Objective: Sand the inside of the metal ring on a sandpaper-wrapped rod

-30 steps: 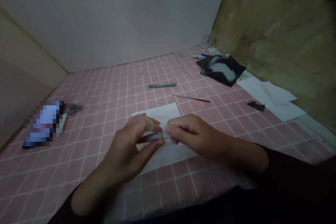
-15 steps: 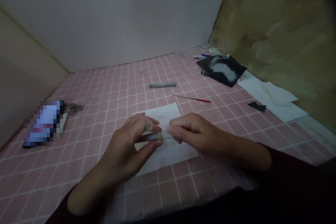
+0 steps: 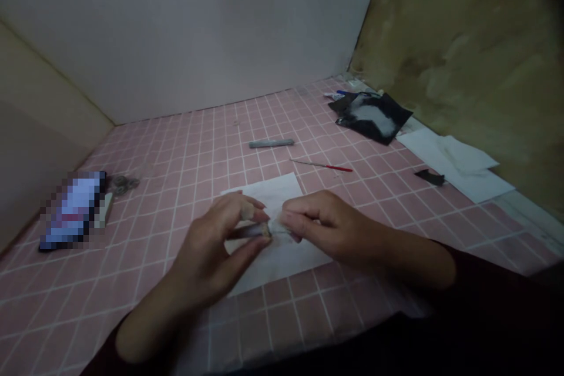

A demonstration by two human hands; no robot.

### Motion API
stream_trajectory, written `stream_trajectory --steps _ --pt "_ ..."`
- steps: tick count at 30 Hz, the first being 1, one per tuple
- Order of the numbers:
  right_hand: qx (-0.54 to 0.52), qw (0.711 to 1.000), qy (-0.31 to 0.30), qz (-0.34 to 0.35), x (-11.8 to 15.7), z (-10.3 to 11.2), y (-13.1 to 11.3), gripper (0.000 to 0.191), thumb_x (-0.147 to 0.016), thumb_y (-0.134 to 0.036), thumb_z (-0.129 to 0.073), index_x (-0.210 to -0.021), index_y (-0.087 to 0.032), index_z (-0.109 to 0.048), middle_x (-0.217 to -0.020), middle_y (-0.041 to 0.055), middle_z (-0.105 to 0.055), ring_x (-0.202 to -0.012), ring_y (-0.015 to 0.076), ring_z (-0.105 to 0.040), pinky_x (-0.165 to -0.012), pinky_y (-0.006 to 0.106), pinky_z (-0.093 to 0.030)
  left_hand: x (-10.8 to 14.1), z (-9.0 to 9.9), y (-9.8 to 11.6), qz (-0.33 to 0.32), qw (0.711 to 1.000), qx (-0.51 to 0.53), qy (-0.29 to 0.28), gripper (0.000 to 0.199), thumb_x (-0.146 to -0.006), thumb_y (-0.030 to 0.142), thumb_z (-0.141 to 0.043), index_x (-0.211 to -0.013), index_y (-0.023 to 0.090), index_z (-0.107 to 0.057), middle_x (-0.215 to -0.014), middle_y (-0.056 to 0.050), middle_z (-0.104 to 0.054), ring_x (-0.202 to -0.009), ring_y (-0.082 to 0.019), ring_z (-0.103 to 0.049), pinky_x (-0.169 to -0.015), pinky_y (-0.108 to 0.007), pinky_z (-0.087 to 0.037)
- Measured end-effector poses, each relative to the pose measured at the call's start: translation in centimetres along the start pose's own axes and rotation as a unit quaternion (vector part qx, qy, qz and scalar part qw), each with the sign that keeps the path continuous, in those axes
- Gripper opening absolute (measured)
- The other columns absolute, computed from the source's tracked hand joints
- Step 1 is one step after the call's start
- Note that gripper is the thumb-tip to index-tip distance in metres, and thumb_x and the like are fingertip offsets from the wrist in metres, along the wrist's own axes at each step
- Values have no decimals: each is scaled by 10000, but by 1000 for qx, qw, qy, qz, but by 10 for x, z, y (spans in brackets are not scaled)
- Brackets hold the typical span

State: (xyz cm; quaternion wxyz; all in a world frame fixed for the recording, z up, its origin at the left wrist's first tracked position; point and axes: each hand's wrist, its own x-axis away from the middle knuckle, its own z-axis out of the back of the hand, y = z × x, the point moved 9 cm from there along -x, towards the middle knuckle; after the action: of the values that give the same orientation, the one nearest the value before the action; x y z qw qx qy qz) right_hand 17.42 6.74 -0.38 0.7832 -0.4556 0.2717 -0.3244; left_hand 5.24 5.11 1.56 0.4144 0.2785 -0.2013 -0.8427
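My left hand point(image 3: 214, 241) is curled round a short greyish stick point(image 3: 250, 231), with thumb and fingertips at its brownish end. A pale band is wrapped round one of its fingers. Close by on the right, my right hand point(image 3: 328, 220) is closed in a pinch, its fingertips turned toward the stick's end. Something small and pale shows at those fingertips, too blurred to name. Both hands are over a white sheet of paper point(image 3: 268, 273) lying on the pink checked tablecloth point(image 3: 185, 329).
Beyond the paper lie a grey rod point(image 3: 271, 143) and a thin red-handled tool point(image 3: 337, 168). Black sheets with pale dust point(image 3: 376, 117), white papers point(image 3: 467, 173) and a dark scrap point(image 3: 429, 177) are at right. A blurred-out phone-like object point(image 3: 73, 211) and grey coils point(image 3: 124, 183) lie left.
The right fingertips have shifted slightly, and the pale bit beside the stick's end shows a little more. The left hand keeps its hold; the whole view has moved slightly.
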Motion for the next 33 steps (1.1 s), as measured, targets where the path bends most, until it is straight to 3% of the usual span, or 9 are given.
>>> stream_trajectory --steps 3,8,12,17,22,27,30,33 --pt "-14 1000 -15 -6 -1 -4 3 354 -934 -263 -404 -609 -146 -484 -558 -37 -426 -557 80 -434 -568 224 -336 0 -4 -1 4 1000 11 -19 182 -845 208 -584 -1019 227 -535 -1042 -56 -610 -1024 -208 -588 -813 -322 -517" --pt "-15 1000 19 2 -2 4 3 359 -933 -271 -405 -606 -148 -486 -561 -33 -427 -556 86 -429 -569 232 -330 -1 8 -2 3 999 -12 36 195 -831 203 -615 -1015 228 -558 -1025 -47 -613 -1022 -205 -589 -864 -339 -498" --pt "-33 999 -20 -6 -2 -5 4 342 -924 -246 -415 -605 -146 -482 -551 -42 -418 -536 73 -416 -556 217 -327 1 -5 -3 19 998 48 -26 187 -849 214 -585 -1029 232 -540 -1061 -61 -588 -1034 -201 -577 -752 -287 -550" --pt "-22 1000 12 6 -2 3 1 351 -928 -264 -412 -604 -148 -480 -561 -37 -419 -551 79 -414 -563 224 -329 1 5 -2 1 999 19 27 211 -821 192 -626 -1019 234 -565 -1042 -48 -607 -1039 -206 -579 -897 -356 -500" --pt "-39 999 -29 -4 -2 -7 2 343 -929 -245 -415 -609 -142 -488 -551 -43 -415 -534 69 -411 -539 212 -324 0 -6 0 12 998 50 -31 193 -841 213 -603 -1024 235 -547 -1055 -54 -598 -1022 -202 -590 -766 -296 -548" --pt "-29 999 18 11 -2 6 1 360 -930 -263 -413 -596 -144 -477 -566 -33 -430 -555 78 -424 -564 225 -336 1 10 -2 -8 999 8 42 222 -820 186 -632 -1024 243 -567 -1016 -33 -620 -1032 -200 -583 -922 -363 -485" --pt "-31 999 -13 3 -1 -4 0 342 -934 -238 -407 -615 -141 -486 -558 -39 -423 -546 70 -423 -550 212 -331 3 -7 -4 28 998 50 -21 215 -844 209 -603 -1046 243 -538 -1086 -58 -587 -1129 -218 -531 -745 -275 -549" --pt "8 999 -21 29 1 -10 -6 336 -941 -233 -406 -624 -142 -466 -560 -45 -401 -538 65 -406 -543 210 -312 3 -13 1 20 997 74 -30 222 -856 216 -595 -1061 259 -525 -1077 -46 -598 -1145 -216 -522 -766 -281 -540"
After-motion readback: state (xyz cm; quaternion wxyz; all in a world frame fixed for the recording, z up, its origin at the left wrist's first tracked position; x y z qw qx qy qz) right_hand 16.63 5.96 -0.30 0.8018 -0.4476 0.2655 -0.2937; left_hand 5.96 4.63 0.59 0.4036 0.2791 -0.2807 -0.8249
